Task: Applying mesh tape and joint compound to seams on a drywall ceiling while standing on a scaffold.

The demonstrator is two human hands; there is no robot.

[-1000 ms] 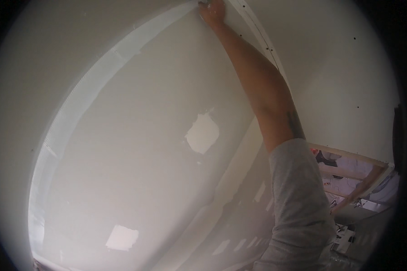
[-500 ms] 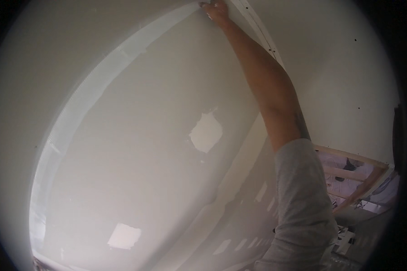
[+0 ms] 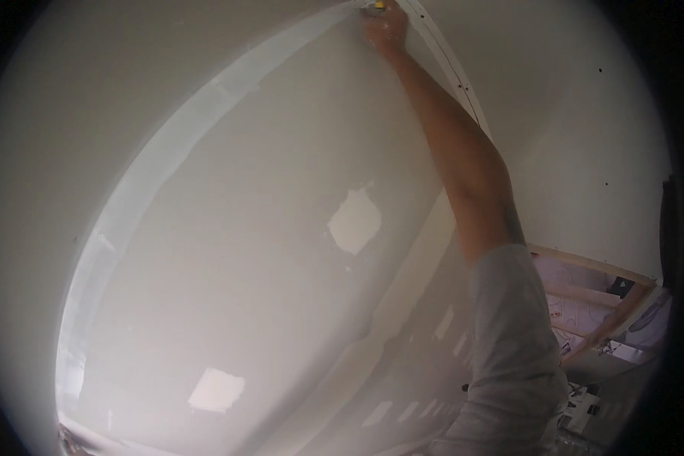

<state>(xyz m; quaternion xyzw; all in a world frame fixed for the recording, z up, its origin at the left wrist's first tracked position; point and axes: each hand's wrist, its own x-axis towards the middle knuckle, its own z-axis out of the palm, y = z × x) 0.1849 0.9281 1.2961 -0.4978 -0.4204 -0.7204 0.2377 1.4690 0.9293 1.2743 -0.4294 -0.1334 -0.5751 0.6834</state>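
My right hand (image 3: 386, 29) reaches up to the top edge of the view, at the upper end of a curved white band. Its fingers are closed around a small tool with a yellow part (image 3: 379, 5); the tool is mostly cut off, so its exact kind is unclear. The white band of joint compound (image 3: 163, 152) runs down the left along the edge of a grey drywall panel (image 3: 243, 228). Two pale compound patches show on the panel, a middle patch (image 3: 355, 222) and a lower patch (image 3: 216, 390). My left hand is out of view.
Right of my arm, a white strip with dark dots (image 3: 452, 72) borders another pale panel (image 3: 562, 152). A wood-framed opening (image 3: 593, 292) lies at the right. Compound streaks (image 3: 406, 281) cross the drywall beside my grey sleeve (image 3: 509, 327).
My right hand has shifted slightly right and down in the view, and its wrist has turned. The tool's yellow part now shows. The whole scene has slid a little to the right.
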